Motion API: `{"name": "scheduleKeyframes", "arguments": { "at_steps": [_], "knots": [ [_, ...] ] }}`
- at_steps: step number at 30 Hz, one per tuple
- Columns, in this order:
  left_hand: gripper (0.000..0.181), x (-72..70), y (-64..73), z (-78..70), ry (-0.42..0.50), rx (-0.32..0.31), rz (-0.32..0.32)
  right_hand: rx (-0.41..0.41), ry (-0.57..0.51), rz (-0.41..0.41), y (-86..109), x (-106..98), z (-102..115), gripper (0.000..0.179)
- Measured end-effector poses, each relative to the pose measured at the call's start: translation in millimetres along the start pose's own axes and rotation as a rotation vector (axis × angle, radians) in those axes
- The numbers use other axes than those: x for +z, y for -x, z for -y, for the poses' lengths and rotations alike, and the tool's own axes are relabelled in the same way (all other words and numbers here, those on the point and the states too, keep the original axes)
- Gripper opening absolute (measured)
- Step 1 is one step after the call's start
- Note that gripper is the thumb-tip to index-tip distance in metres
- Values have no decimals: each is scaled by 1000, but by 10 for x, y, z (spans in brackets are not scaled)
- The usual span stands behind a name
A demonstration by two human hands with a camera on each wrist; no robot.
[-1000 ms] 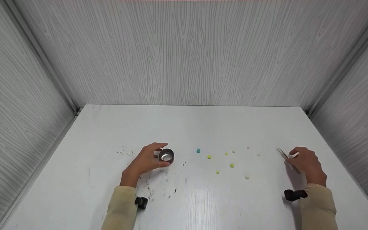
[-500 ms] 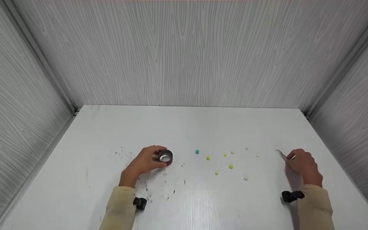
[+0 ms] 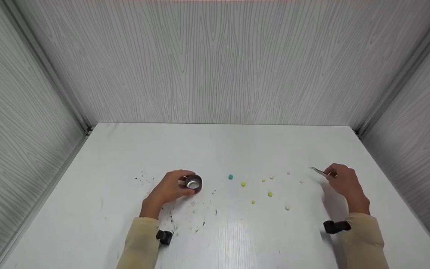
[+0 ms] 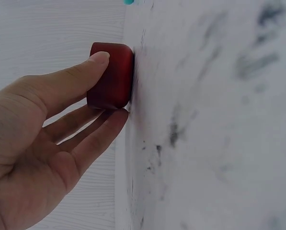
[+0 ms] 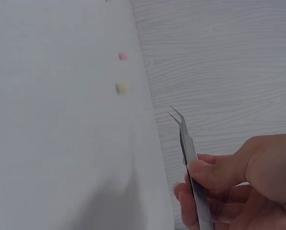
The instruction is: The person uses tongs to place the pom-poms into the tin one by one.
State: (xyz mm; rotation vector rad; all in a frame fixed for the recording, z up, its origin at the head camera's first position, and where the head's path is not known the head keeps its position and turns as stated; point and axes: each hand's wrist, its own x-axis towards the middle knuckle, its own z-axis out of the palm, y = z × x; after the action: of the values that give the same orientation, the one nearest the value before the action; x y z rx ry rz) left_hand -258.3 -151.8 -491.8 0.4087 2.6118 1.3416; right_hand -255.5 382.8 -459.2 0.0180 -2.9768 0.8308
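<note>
My left hand (image 3: 168, 189) grips a small round cup (image 3: 193, 183) between thumb and fingers. Its outside looks dark red (image 4: 111, 76) in the left wrist view, its inside silvery, and its base sits on the white table. Over the table's right side, my right hand (image 3: 343, 183) pinches metal tweezers (image 5: 189, 158) between thumb and fingers. Their bent tips point left and stand slightly apart, with nothing between them. Nearest to the tips lie a small pale bead (image 3: 301, 182) and a pinkish bead (image 5: 123, 56).
Between the hands lie a teal bead (image 3: 230, 176), several yellow-green beads (image 3: 270, 194) and a few whitish ones (image 3: 287, 208). Dark smudges (image 3: 174, 224) mark the table around the left hand. Grey wood-grain panels (image 3: 215, 67) enclose the back and both sides.
My right hand has lifted and moved left and away from me with the tweezers, whose tips now point more to the left. My left hand stays at the cup, its fingers closer round it.
</note>
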Motion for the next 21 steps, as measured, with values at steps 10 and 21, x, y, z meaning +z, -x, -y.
{"name": "scheduleKeyframes", "arguments": {
  "at_steps": [10,21],
  "knots": [
    [56,-18,6,-34,-19,15,-2,-151,-65,-42,-48,197,369,10],
    [55,-1,-5,-33,-16,4,-24,-211,-58,-8,-115,537,551,13]
  ]
}}
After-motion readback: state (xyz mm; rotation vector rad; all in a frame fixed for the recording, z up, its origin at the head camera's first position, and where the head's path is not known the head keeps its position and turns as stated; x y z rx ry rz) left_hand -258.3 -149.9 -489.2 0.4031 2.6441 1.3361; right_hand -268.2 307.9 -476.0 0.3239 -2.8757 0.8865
